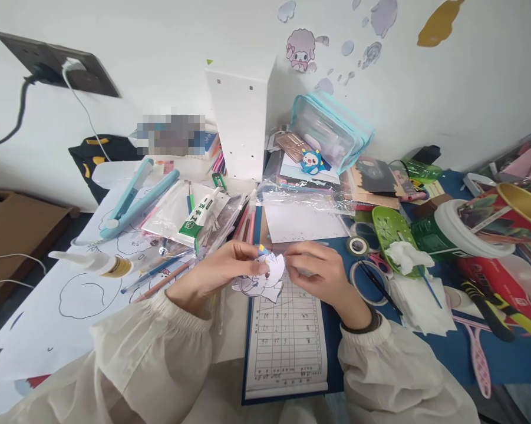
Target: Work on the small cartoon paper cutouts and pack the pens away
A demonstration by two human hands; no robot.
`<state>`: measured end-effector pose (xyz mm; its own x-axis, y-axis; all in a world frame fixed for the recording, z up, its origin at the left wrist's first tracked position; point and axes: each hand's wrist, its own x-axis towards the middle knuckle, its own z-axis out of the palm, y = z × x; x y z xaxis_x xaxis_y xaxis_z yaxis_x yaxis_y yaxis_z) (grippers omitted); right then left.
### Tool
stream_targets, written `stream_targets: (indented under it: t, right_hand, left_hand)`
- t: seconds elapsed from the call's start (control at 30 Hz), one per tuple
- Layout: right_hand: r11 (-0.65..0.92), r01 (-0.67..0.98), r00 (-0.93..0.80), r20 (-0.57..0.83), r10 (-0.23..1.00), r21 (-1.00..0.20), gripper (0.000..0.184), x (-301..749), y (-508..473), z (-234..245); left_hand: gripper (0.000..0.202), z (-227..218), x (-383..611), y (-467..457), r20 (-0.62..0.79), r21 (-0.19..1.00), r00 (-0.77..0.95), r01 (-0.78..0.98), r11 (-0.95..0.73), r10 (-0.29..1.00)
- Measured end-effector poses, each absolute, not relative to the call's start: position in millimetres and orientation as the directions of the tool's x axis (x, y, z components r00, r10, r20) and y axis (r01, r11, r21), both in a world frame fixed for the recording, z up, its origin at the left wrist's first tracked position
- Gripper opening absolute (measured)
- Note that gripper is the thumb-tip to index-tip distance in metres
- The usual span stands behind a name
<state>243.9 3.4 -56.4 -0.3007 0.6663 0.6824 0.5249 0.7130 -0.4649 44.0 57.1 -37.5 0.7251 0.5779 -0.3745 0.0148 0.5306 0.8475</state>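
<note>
My left hand (223, 268) pinches a small paper cutout of a cartoon figure (265, 278) at its upper left edge. My right hand (320, 271) is closed in a pinch at the cutout's right side, fingertips touching it or something tiny on it. Both hands hover just above a ruled paper form (287, 341) lying on a blue cutting mat (468, 353). White loose sleeves cover both forearms, and a dark band sits on my right wrist.
A glue tube (201, 215), a white glue bottle (92, 262), pens and a light blue hair straightener (135, 197) lie left. Tape rolls (365, 280), pink scissors, a green dish (391, 229), tissues and cups crowd the right. A white box (241, 118) stands against the wall.
</note>
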Motion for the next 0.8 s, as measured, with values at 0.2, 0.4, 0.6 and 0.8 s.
stream_targets:
  t: [0.2, 0.4, 0.6, 0.8]
  right_hand:
    - [0.653, 0.501, -0.28, 0.608, 0.743, -0.568, 0.026, 250, 4, -52]
    - [0.313, 0.228, 0.063, 0.335, 0.94, -0.922, 0.017, 245, 6, -51]
    - [-0.141, -0.212, 0.031, -0.151, 0.988, -0.967, 0.011, 243, 9, -61]
    - [-0.242, -0.34, 0.007, -0.259, 0.966, -0.909, 0.013, 242, 11, -63]
  left_hand:
    - [0.02, -41, 46, 57, -0.296, 0.882, 0.726, -0.043, 0.47, 0.621]
    - [0.01, -45, 52, 46, -0.197, 0.899, 0.699, -0.151, 0.411, 0.687]
    - [0.005, -48, 57, 42, -0.113, 0.957, 0.655, -0.13, 0.259, 0.747]
    - [0.007, -54, 57, 40, -0.076, 0.997, 0.62, 0.023, 0.079, 0.781]
